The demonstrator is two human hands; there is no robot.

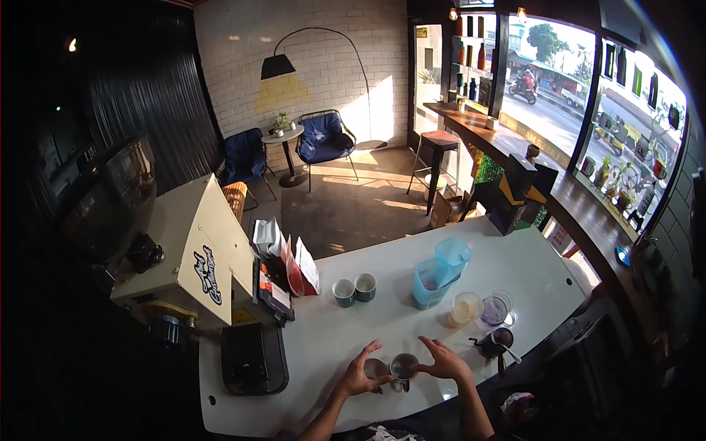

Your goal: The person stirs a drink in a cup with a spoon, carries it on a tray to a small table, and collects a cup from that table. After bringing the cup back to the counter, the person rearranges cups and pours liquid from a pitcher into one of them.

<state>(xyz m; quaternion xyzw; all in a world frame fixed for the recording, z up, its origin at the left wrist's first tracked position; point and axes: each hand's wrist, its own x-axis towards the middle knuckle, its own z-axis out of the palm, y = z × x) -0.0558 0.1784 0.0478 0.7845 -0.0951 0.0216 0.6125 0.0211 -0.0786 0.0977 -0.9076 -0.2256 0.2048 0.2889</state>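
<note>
Two cups stand side by side on the white counter in front of me. My left hand [360, 373] is curved around the left cup [374, 367], thumb and fingers apart, with the thumb across its near side. Beside it is the right cup [404, 364], with a dark inside and a handle toward me. My right hand [446, 361] is spread at that cup's right side. Its thumb tip is at the rim; whether it presses on it I cannot tell. Further up the counter sit two green cups, a left one [343, 292] and a right one [365, 287].
Blue plastic pitchers [432, 282], a beige-filled plastic cup [465, 309], a purple-tinted container [494, 310] and a dark pot with a spoon [494, 343] stand to the right. A cream machine [193, 253] and a black tray [254, 360] occupy the left. Dark boxes [515, 192] stand at the far right corner.
</note>
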